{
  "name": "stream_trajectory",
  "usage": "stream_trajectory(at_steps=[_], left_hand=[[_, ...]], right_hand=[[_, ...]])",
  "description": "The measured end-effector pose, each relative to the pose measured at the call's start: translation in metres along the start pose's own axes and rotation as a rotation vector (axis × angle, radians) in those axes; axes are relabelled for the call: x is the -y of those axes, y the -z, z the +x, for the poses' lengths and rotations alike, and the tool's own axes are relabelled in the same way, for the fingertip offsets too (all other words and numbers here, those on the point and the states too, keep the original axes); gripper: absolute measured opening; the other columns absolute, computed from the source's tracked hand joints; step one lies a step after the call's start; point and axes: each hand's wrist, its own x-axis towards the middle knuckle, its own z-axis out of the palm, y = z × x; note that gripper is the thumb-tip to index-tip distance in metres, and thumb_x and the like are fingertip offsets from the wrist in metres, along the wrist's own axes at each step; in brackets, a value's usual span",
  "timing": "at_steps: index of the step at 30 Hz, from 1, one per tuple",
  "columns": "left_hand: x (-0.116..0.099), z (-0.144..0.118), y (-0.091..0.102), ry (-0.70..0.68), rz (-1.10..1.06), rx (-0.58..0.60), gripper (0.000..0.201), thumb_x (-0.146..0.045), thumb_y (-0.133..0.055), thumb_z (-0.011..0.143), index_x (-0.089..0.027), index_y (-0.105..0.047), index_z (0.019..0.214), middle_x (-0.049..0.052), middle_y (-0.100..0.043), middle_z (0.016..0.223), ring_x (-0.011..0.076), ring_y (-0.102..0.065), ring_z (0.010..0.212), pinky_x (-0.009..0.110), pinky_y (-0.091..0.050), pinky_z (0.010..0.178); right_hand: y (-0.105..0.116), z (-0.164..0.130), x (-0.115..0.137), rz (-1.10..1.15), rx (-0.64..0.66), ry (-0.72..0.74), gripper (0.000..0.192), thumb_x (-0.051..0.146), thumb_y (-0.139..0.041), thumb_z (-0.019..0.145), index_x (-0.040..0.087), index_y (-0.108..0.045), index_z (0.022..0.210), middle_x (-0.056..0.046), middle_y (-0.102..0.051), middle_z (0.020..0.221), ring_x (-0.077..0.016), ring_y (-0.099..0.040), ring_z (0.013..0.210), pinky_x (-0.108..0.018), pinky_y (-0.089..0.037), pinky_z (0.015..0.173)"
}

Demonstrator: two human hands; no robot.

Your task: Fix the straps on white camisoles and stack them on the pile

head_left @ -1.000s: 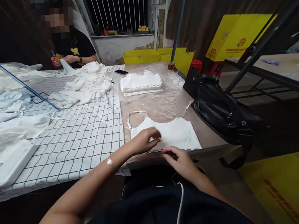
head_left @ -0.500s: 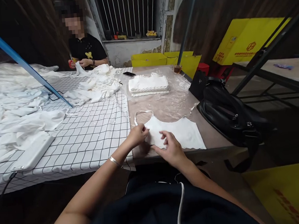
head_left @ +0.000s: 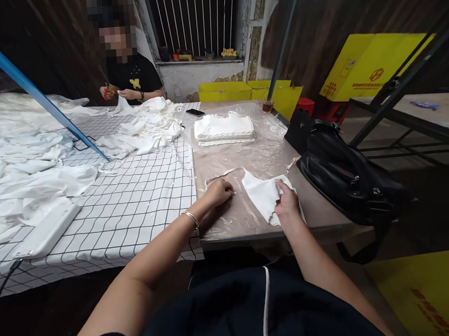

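A white camisole [head_left: 259, 188] lies on the brown tabletop in front of me, its left part folded over toward the right. My right hand [head_left: 287, 199] is closed on the folded fabric near its lower right part. One thin strap reaches left from the camisole's top corner, passing behind my left hand [head_left: 221, 190]. That hand is curled closed low over the tabletop, left of the fabric; a tiny white bit shows at its fingertips, and what it holds, if anything, I cannot make out. Farther back sits a neat stack of folded white garments [head_left: 224, 128].
Loose white garments [head_left: 32, 152] heap on the checked cloth [head_left: 152, 194] at left, beside a white flat device [head_left: 48, 231]. A black bag [head_left: 345, 169] rests at the table's right edge. A phone [head_left: 194, 112] lies behind. A co-worker [head_left: 134, 82] handles white fabric and red-handled scissors.
My right hand has moved right, gripping the camisole and folding its left side over. My left hand has shifted slightly right and up, off the fabric.
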Motion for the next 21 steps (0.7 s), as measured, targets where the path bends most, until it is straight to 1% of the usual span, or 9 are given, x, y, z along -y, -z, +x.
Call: stream_trajectory(at_steps=[3,7,10,13,15,17,21], left_hand=[[-0.004,0.003,-0.008,-0.056,0.053,0.022,0.010,-0.022,-0.066,0.078,-0.017,-0.073,0.082,0.006,-0.070,0.092,0.0187,-0.064,0.082,0.027,-0.050,0.077],[-0.004,0.010,-0.006,-0.123,0.140,0.045,0.007,-0.022,-0.064,0.080,-0.018,-0.069,0.077,0.006,-0.069,0.092,0.0192,-0.064,0.085,0.027,-0.049,0.079],[0.000,0.029,-0.004,-0.095,0.180,0.023,0.012,-0.019,-0.055,0.085,-0.016,-0.067,0.084,0.009,-0.068,0.094,0.0206,-0.064,0.084,0.029,-0.050,0.078],[0.003,0.054,-0.005,-0.063,0.173,-0.010,0.019,-0.018,-0.047,0.089,-0.014,-0.065,0.092,0.012,-0.066,0.098,0.0215,-0.064,0.088,0.031,-0.050,0.080],[0.004,0.065,-0.006,-0.078,0.154,0.002,0.017,-0.017,-0.050,0.087,-0.014,-0.067,0.090,0.011,-0.066,0.098,0.0207,-0.064,0.088,0.030,-0.050,0.082],[0.006,0.069,-0.006,-0.115,0.131,0.034,0.014,-0.015,-0.055,0.082,-0.015,-0.068,0.086,0.008,-0.066,0.097,0.0182,-0.064,0.084,0.027,-0.051,0.081],[0.013,0.062,0.000,-0.175,0.090,0.102,0.016,-0.013,-0.057,0.076,-0.018,-0.071,0.081,0.003,-0.068,0.091,0.0138,-0.064,0.077,0.023,-0.051,0.078]], right_hand=[[-0.001,-0.001,-0.001,0.011,-0.002,-0.038,0.017,0.022,-0.071,0.062,0.016,-0.062,0.076,0.002,-0.069,0.066,-0.0144,-0.065,0.056,-0.024,-0.055,0.051],[-0.003,0.000,-0.001,0.017,-0.003,-0.070,0.017,0.024,-0.071,0.061,0.016,-0.063,0.074,0.002,-0.068,0.061,-0.0143,-0.064,0.051,-0.023,-0.054,0.048],[-0.004,0.000,-0.001,0.038,0.016,-0.079,0.017,0.023,-0.071,0.060,0.016,-0.062,0.073,0.003,-0.066,0.058,-0.0139,-0.062,0.048,-0.023,-0.054,0.047],[-0.004,0.001,-0.001,0.043,0.040,-0.065,0.018,0.023,-0.072,0.060,0.016,-0.061,0.072,0.003,-0.066,0.057,-0.0137,-0.062,0.047,-0.023,-0.054,0.047],[-0.003,0.002,-0.002,0.032,0.049,-0.053,0.020,0.024,-0.073,0.059,0.016,-0.060,0.072,0.003,-0.066,0.057,-0.0142,-0.063,0.048,-0.024,-0.054,0.047],[-0.003,0.003,-0.003,0.023,0.054,-0.047,0.021,0.025,-0.074,0.058,0.017,-0.060,0.071,0.003,-0.066,0.058,-0.0145,-0.064,0.048,-0.023,-0.053,0.047],[-0.004,0.003,-0.004,0.025,0.052,-0.059,0.019,0.024,-0.074,0.058,0.017,-0.060,0.069,0.002,-0.067,0.056,-0.0146,-0.062,0.046,-0.023,-0.051,0.043]])
